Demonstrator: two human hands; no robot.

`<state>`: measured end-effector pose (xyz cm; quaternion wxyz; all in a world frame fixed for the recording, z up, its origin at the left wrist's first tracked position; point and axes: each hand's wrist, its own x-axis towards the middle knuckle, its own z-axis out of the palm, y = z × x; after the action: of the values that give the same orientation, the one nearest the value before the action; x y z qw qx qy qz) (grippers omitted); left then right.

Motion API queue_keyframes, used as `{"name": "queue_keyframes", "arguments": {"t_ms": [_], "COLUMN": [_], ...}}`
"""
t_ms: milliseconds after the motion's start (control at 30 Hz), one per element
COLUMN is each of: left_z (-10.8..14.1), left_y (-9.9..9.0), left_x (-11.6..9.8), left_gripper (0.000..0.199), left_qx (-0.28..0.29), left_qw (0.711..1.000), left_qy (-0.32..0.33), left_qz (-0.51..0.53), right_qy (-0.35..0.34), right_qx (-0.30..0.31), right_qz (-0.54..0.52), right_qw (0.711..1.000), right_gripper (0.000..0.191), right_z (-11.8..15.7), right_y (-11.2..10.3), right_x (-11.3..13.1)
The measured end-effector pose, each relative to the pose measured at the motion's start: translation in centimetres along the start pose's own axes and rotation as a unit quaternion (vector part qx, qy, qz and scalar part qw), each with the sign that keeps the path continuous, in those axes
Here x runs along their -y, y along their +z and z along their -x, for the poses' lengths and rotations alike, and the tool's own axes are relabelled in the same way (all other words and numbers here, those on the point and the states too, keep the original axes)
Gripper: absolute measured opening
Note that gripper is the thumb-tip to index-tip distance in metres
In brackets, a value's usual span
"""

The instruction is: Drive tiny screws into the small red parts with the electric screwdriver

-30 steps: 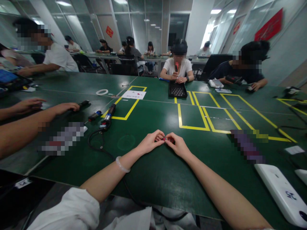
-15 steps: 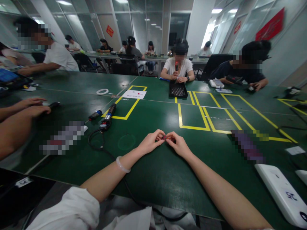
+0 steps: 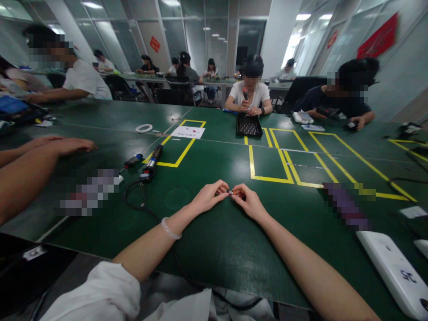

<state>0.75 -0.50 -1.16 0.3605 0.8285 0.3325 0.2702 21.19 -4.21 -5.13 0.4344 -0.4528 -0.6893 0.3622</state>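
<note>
My left hand (image 3: 212, 197) and my right hand (image 3: 248, 201) meet over the middle of the green table (image 3: 217, 249), fingertips almost touching. Between them is a tiny red part with a pale, shiny bit (image 3: 230, 193); it is too small to name. Thumb and fingers of both hands are pinched around it, and they cover much of it. A pale bangle circles my left wrist. To the left of my hands lies a black-and-silver cylindrical tool (image 3: 154, 157) with a cable, and a shorter blue-and-black cylinder (image 3: 133, 160) rests beside it.
Yellow tape outlines (image 3: 270, 179) mark the table ahead. A co-worker opposite holds a tool over a black tray (image 3: 249, 126). Another person's hands (image 3: 73, 145) rest at left. A white device (image 3: 393, 267) and a blurred purple item (image 3: 346, 206) lie right. A paper sheet (image 3: 187, 132) is ahead.
My fingers have shifted slightly around the small part, showing a bit more of its pale side. The neighbour's hand at left has moved right, covering the dark object there.
</note>
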Motion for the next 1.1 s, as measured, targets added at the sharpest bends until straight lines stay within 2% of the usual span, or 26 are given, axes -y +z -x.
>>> {"name": "queue_keyframes", "arguments": {"t_ms": [100,200,300,367,433,533,667,833,967,1100], "left_z": [-0.4,-0.1,1.4,2.9,4.5,6.0,6.3,5.6,4.5,2.8], "left_y": [-2.3,-6.3,-11.0,-13.7,-15.8,-17.5,-18.1,-17.5,-15.8,-12.8], "left_x": [1.1,3.4,6.7,8.9,10.8,12.4,12.9,11.6,10.1,8.7], "left_gripper": [0.028,0.031,0.041,0.051,0.058,0.058,0.053,0.051,0.053,0.054], "left_qx": [-0.072,-0.175,-0.267,-0.305,-0.311,-0.28,-0.268,-0.258,-0.208,-0.173], "left_qw": [0.996,0.964,0.882,0.832,0.799,0.786,0.797,0.803,0.814,0.835], "left_qy": [-0.008,-0.055,-0.163,-0.237,-0.315,-0.398,-0.412,-0.42,-0.393,-0.351], "left_qz": [-0.06,-0.193,-0.352,-0.397,-0.408,-0.382,-0.35,-0.335,-0.373,-0.385], "right_qy": [0.0,0.004,0.005,0.007,0.01,0.01,0.008,0.006,-0.006,-0.011], "right_qx": [-0.006,-0.003,-0.002,-0.001,0.001,0.006,0.008,0.01,-0.002,-0.01], "right_qz": [-0.003,0.001,0.0,-0.001,0.0,0.003,0.009,0.014,0.053,0.073], "right_qw": [1.0,1.0,1.0,1.0,1.0,1.0,1.0,1.0,0.999,0.997], "right_gripper": [0.02,0.02,0.02,0.02,0.02,0.019,0.019,0.019,0.017,0.016], "right_z": [0.0,0.0,0.0,0.0,0.0,0.0,0.0,0.0,-0.1,-0.2], "right_y": [-0.1,-0.1,0.0,0.0,0.0,0.0,-0.1,-0.1,0.0,0.0], "right_x": [0.0,0.1,0.2,0.3,0.4,0.3,0.4,0.6,0.6,0.6]}}
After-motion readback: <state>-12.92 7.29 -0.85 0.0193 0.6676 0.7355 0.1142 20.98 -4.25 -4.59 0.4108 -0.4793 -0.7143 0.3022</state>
